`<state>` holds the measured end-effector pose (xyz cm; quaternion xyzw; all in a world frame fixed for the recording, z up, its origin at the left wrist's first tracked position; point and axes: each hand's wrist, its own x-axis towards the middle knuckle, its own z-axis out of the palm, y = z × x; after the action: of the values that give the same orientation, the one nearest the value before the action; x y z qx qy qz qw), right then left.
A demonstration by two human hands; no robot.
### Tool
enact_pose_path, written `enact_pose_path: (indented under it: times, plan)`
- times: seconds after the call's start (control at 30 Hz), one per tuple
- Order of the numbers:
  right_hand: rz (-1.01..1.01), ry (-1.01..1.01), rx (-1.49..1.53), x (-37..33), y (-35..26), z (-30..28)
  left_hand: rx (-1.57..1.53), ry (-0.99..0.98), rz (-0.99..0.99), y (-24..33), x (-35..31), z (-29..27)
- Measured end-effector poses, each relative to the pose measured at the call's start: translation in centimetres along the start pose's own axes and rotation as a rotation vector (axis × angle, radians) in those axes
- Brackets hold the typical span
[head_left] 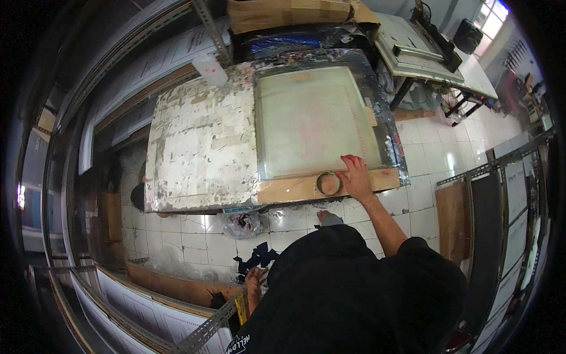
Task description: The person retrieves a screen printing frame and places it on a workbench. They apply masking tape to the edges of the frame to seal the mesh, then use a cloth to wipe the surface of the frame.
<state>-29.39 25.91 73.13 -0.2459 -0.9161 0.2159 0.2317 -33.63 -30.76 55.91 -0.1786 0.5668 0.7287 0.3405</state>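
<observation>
The right hand (pixel 356 178), red-stained at the fingertips, is reaching over the near edge of the pale green, translucent flat panel (pixel 312 127), its fingers spread rather than closing on anything. Along that near edge a long tan board, seemingly wooden (pixel 286 190), is lying, and on it, toward the panel's near right corner, a round brown ring with a dark rim (pixel 319 185) is sitting just beside the thumb (it is looking like a roll of tape, though its kind is hard to tell, and whether thumb and ring are touching is unclear). The left hand (pixel 253 284) is hanging well to the near left of the panel, close to some crumpled dark cloth (pixel 258 257); its fingers are appearing bent, but whether they are pinching anything I cannot tell. The ring is probably being light and fairly stiff, so its outer wall should be offering a sound hold between thumb and fingers. The panel is looking broad, thin and smooth, perhaps slippery and easily marked or cracked at the middle; opposite edges would be giving the safest hold. The board is seeming rigid and moderately light, best being taken near both ends.
</observation>
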Motion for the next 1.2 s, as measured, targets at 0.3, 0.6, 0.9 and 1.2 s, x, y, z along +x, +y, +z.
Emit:
enact_pose_path:
  times: [0.3,0.6,0.9,1.2]
  plan:
    - [0.266,0.187,-0.222,8.1,17.4,-1.9,0.556,0.206,0.360,13.9,7.6,17.8]
    - [0.244,0.120,-0.206,15.8,22.9,-1.2,0.924,0.108,0.581,16.5,9.5,28.7]
    - [0.199,0.170,-0.080,17.7,26.1,0.3,1.106,0.093,0.827,14.0,11.8,26.5]
    - [-0.035,0.134,0.003,17.0,25.1,-0.4,1.083,0.231,0.698,14.1,11.9,27.8]
